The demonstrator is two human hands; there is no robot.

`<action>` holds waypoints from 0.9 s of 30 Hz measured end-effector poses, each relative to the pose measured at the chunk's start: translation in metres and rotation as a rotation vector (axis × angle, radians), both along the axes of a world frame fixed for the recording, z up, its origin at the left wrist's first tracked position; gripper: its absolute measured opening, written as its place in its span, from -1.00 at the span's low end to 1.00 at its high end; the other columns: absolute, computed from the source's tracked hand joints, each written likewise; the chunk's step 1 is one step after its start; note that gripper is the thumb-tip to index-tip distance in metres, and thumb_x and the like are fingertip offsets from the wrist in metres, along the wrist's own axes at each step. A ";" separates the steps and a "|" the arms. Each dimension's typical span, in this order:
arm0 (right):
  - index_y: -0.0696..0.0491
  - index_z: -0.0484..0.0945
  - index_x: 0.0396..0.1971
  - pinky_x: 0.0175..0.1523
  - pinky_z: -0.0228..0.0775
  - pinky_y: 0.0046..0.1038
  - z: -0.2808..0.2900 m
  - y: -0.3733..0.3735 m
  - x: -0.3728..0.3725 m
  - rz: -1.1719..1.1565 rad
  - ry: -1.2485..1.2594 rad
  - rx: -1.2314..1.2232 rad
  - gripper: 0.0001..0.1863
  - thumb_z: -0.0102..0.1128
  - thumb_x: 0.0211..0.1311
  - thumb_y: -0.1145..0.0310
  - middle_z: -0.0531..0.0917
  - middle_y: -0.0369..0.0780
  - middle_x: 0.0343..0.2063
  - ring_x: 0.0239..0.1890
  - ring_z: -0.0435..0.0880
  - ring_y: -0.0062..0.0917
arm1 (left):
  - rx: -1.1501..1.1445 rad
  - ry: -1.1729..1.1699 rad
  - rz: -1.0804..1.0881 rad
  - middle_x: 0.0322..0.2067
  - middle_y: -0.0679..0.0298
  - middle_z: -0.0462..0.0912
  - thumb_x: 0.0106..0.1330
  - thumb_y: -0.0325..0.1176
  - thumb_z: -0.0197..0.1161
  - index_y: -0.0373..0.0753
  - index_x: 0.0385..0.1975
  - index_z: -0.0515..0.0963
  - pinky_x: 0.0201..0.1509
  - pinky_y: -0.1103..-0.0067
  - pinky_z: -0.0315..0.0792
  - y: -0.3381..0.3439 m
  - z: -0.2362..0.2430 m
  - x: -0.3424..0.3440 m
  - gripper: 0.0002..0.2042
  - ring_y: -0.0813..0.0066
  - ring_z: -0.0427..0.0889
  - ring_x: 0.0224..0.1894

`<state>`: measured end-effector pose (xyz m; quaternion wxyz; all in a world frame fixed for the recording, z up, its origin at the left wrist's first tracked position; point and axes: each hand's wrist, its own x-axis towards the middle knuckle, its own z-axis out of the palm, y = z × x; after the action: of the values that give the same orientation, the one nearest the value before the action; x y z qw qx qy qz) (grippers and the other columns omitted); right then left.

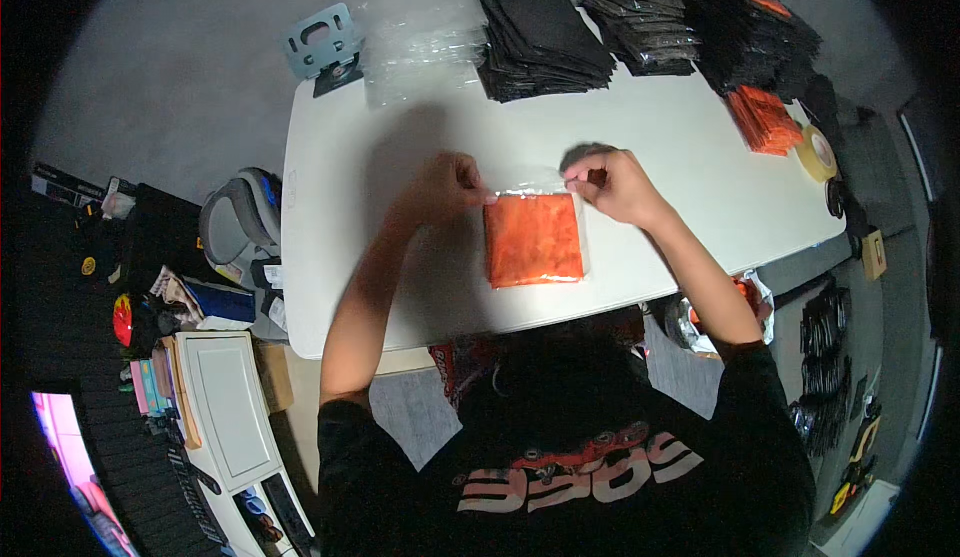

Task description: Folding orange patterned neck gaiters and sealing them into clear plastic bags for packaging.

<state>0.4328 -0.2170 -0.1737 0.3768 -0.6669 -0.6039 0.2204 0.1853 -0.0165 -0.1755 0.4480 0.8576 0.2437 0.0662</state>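
Note:
A folded orange item inside a clear plastic bag lies on the white table in front of me. My left hand has its fingers closed on the top left corner of the bag. My right hand pinches the top right corner, by the clear strip above the orange fill.
A metal stand, clear bags, black folded stacks, an orange packet stack and a tape roll line the far and right sides. A chair and white cabinet stand to the left.

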 end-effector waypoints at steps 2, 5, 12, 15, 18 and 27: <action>0.12 0.78 -0.25 -0.22 0.55 -0.42 -0.005 0.018 0.008 -0.044 -0.049 0.024 -0.86 0.44 0.18 0.48 0.73 -0.16 -0.38 -0.41 0.67 -0.45 | -0.028 0.006 -0.001 -0.50 0.32 0.73 0.17 -0.33 0.60 -0.25 -0.51 0.65 -0.28 0.56 0.53 0.013 0.000 0.006 -0.78 0.60 0.63 -0.43; 0.13 0.77 -0.23 -0.19 0.55 -0.43 -0.015 0.046 0.017 -0.046 0.006 0.071 -0.86 0.42 0.22 0.48 0.75 -0.16 -0.38 -0.39 0.68 -0.48 | -0.121 -0.016 0.066 -0.46 0.32 0.74 0.24 -0.32 0.56 -0.27 -0.45 0.68 -0.26 0.56 0.54 0.036 -0.008 0.008 -0.80 0.61 0.65 -0.40; 0.12 0.80 -0.15 -0.17 0.51 -0.55 -0.017 0.057 0.028 -0.053 0.263 -0.065 -0.82 0.42 0.35 0.36 0.80 -0.25 -0.35 -0.34 0.62 -0.74 | 0.062 -0.074 0.220 -0.40 0.23 0.78 0.17 -0.26 0.60 -0.29 -0.28 0.71 -0.15 0.50 0.62 0.029 -0.013 0.005 -0.72 0.53 0.73 -0.32; 0.10 0.82 -0.28 -0.27 0.45 -0.55 -0.010 0.057 0.015 -0.046 0.156 -0.060 -0.83 0.51 0.28 0.30 0.76 -0.31 -0.44 -0.42 0.56 -0.72 | 0.133 -0.085 0.237 -0.37 0.19 0.79 0.13 -0.25 0.61 -0.31 -0.25 0.71 -0.13 0.47 0.64 0.024 -0.017 0.006 -0.68 0.48 0.76 -0.30; 0.09 0.82 -0.31 -0.30 0.42 -0.54 -0.016 0.057 0.021 -0.040 0.120 -0.007 -0.82 0.58 0.19 0.31 0.74 -0.33 -0.48 -0.46 0.55 -0.69 | 0.186 -0.094 0.240 -0.37 0.15 0.79 0.12 -0.25 0.61 -0.32 -0.22 0.71 -0.14 0.45 0.64 0.018 -0.014 0.009 -0.66 0.43 0.77 -0.31; 0.15 0.80 -0.38 -0.19 0.51 -0.56 -0.003 0.087 0.033 0.063 0.171 -0.249 -0.85 0.61 0.03 0.51 0.78 -0.30 -0.43 -0.39 0.66 -0.68 | 0.174 -0.005 0.238 -0.39 0.16 0.80 0.12 -0.13 0.59 -0.24 -0.25 0.76 -0.16 0.43 0.64 0.042 -0.027 0.008 -0.66 0.38 0.80 -0.33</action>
<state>0.4662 -0.1304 -0.1769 0.3342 -0.6678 -0.5585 0.3612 0.1936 0.0260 -0.2024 0.3618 0.8580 0.3359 0.1420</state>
